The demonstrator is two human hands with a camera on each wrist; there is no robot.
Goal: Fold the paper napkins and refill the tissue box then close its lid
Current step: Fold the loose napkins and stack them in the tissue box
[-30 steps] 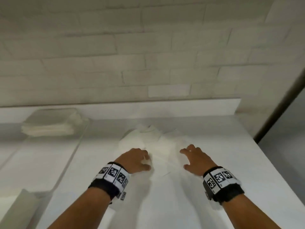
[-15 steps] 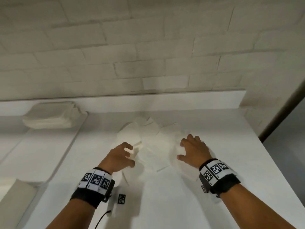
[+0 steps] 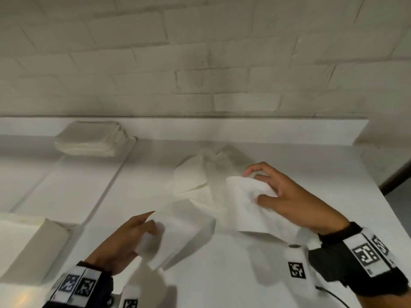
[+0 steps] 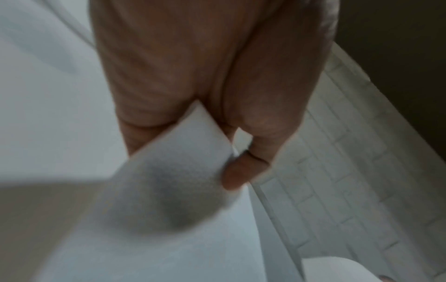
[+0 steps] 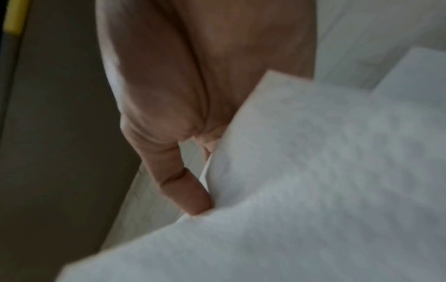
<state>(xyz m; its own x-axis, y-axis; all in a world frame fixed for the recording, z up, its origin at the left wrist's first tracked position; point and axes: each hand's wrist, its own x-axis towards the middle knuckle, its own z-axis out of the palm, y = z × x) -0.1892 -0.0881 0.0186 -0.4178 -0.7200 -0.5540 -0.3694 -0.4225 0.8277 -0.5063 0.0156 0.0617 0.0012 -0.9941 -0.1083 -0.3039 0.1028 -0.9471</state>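
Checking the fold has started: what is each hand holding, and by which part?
Both grip one paper napkin: the left hand pinches its near-left corner, the right hand its far-right edge.

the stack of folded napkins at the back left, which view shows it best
The head view. The folded napkin stack sits whole and unobstructed at the back left of the white table, by the ledge. The left wrist view shows only the left hand pinching a napkin; the right wrist view only the right hand gripping one. Neither shows the stack.
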